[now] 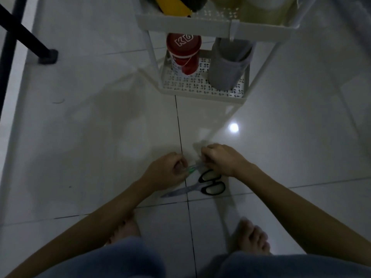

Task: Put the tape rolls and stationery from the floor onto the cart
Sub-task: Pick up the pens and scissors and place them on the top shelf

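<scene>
Low over the white tile floor, my left hand [167,169] and my right hand [219,159] meet at a thin clear pen with a green end [193,167]. Each hand pinches one end of it. Just below the right hand, black-handled scissors [202,186] lie flat on the floor with the blades pointing left. The white cart [186,24] stands farther ahead; its top tray holds tape rolls [259,11] and a yellow object [174,6].
The cart's lower shelf [200,93] carries a red canister [183,54] and a grey cup [228,64]. A black furniture leg [26,35] stands at the far left. My bare feet [251,237] and knees are at the bottom edge.
</scene>
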A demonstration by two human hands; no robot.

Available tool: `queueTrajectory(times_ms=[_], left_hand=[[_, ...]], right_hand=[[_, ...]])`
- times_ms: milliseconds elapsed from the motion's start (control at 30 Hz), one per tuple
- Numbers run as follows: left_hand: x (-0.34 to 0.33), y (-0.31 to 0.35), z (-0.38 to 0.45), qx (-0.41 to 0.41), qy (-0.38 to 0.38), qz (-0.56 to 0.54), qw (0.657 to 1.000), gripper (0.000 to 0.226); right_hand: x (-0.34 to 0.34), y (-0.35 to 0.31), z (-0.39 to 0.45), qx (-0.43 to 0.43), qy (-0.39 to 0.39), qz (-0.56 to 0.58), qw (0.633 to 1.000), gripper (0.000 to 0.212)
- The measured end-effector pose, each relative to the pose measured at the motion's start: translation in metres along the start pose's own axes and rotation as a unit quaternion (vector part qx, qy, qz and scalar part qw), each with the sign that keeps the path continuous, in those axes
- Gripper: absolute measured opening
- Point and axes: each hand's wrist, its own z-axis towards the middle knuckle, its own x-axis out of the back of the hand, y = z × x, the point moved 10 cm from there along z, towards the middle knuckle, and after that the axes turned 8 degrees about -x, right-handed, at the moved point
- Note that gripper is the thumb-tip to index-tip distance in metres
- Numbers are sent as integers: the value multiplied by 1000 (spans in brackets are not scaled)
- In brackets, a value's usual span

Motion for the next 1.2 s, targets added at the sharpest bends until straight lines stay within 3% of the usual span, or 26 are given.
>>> queueTrajectory(times_ms=[100, 200, 267, 367, 433, 633, 833, 967, 1200], left_hand=[[-4, 11, 3, 1, 47, -19, 999, 49], [-12, 31, 9, -37, 58, 9, 998, 51], [-28, 46, 16, -77, 0, 33, 996, 53], [-63, 52, 24, -109, -115, 123, 980, 89], [-75, 49, 28, -122, -148, 178, 965, 103], [-68, 53, 38, -128, -117, 115, 978, 73], [-41, 49, 49, -86, -90, -31, 992, 47], [25, 57, 61, -61, -25, -132, 989, 49], [184, 120, 65, -129, 107, -161, 973, 54]], right_hand=[[1, 19, -5, -45, 26, 14, 999, 23], [2, 41, -19, -116, 38, 42, 992, 15], [5, 53, -30, -159, 44, 68, 984, 16], [7, 69, -45, -217, 52, 141, 964, 24], [7, 78, -52, -250, 67, 195, 946, 20], [9, 82, -57, -259, 92, 289, 917, 15], [39, 69, -48, -206, 105, 289, 929, 18], [107, 54, -46, -149, 185, 291, 927, 7], [277, 0, -63, -26, 359, 283, 889, 21]])
